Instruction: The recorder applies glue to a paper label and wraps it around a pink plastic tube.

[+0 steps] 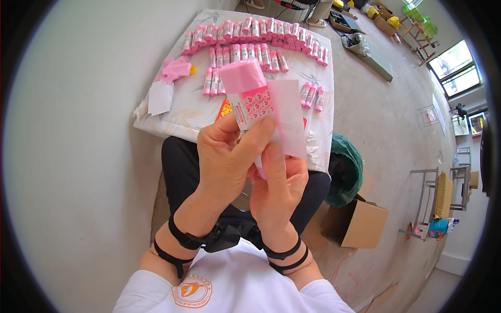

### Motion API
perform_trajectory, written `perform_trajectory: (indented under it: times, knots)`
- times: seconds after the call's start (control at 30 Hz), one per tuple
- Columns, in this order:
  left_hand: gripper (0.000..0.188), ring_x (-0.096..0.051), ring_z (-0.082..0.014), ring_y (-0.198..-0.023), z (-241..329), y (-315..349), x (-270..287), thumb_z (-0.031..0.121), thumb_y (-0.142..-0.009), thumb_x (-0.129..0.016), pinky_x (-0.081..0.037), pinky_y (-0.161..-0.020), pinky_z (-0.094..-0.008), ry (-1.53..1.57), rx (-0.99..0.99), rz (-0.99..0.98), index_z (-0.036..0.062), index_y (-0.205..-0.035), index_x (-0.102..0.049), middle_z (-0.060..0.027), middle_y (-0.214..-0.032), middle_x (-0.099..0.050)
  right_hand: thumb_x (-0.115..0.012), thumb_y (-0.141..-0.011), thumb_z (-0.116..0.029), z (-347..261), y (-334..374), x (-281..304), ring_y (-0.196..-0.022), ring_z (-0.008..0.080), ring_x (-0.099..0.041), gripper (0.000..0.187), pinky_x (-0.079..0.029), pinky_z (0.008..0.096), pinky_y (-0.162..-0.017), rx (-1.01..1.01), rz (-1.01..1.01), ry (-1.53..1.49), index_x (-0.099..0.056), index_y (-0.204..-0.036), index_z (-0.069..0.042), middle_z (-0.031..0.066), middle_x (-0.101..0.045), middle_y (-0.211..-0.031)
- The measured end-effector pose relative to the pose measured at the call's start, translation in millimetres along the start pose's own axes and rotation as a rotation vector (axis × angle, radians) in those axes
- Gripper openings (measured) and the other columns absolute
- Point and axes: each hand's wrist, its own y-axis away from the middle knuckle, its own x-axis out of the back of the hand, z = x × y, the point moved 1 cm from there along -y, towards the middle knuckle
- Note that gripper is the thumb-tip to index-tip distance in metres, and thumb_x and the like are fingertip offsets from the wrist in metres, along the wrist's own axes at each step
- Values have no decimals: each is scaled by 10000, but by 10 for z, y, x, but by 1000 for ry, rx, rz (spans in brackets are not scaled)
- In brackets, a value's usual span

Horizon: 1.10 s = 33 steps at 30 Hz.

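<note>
Grasping firmly, your left hand (222, 156) pinches a pink roll (242, 75), its thumb across the printed label (254, 101), while your right hand (279, 190) is closed at the lower end, its thumb just beside the left one. Whether the right fingers also clasp the pale flap (292, 117) is hidden from view.

The roll rises beyond your fingers, its long axis pointing away from you and leaning left at the top. Your left hand is nearer its middle, your right hand nearer its bottom. The flap juts out along the roll's right side, above your right hand.

Behind the roll, a pale-covered table (182, 116) carries rows of similar rolls (243, 52), with three more rolls (311, 98) set apart at right. White paper (160, 99) and crumpled pink plastic (176, 69) lie at left. Off the table's right corner sit a green bag (353, 167) and, nearer you, an open cardboard box (366, 224).
</note>
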Motion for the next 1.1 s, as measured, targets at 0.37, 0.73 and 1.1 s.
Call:
perform_trajectory:
  times: [0.37, 0.73, 1.1]
  knots:
    - [206, -574, -28, -770, -272, -89, 27, 189, -922, -614, -470, -660, -190, 143, 110, 84, 29, -1049, -638, -11, -905, -658, -517, -965, -125, 198, -91, 49, -1095, 140, -537, 480, -465, 265, -881, 113, 106, 171, -301, -1389, -58, 90, -508, -1255]
    - [225, -558, -20, -789, -222, -139, 108, 235, -956, -564, -464, -674, -188, 143, 82, 6, 42, -1053, -627, 4, -905, -643, -493, -970, -106, 199, -22, 11, -1185, 174, -460, 453, -383, 302, -988, 155, 63, 343, -282, -1352, 15, 130, -453, -1297]
    - [213, -595, -73, -764, -231, -191, 103, 213, -964, -533, -494, -650, -226, 45, -41, -56, 17, -1042, -562, -46, -855, -636, -502, -972, -106, 265, 28, 63, -1050, 109, -521, 342, -436, 233, -861, 279, 47, 478, -329, -1260, -41, 95, -518, -1181]
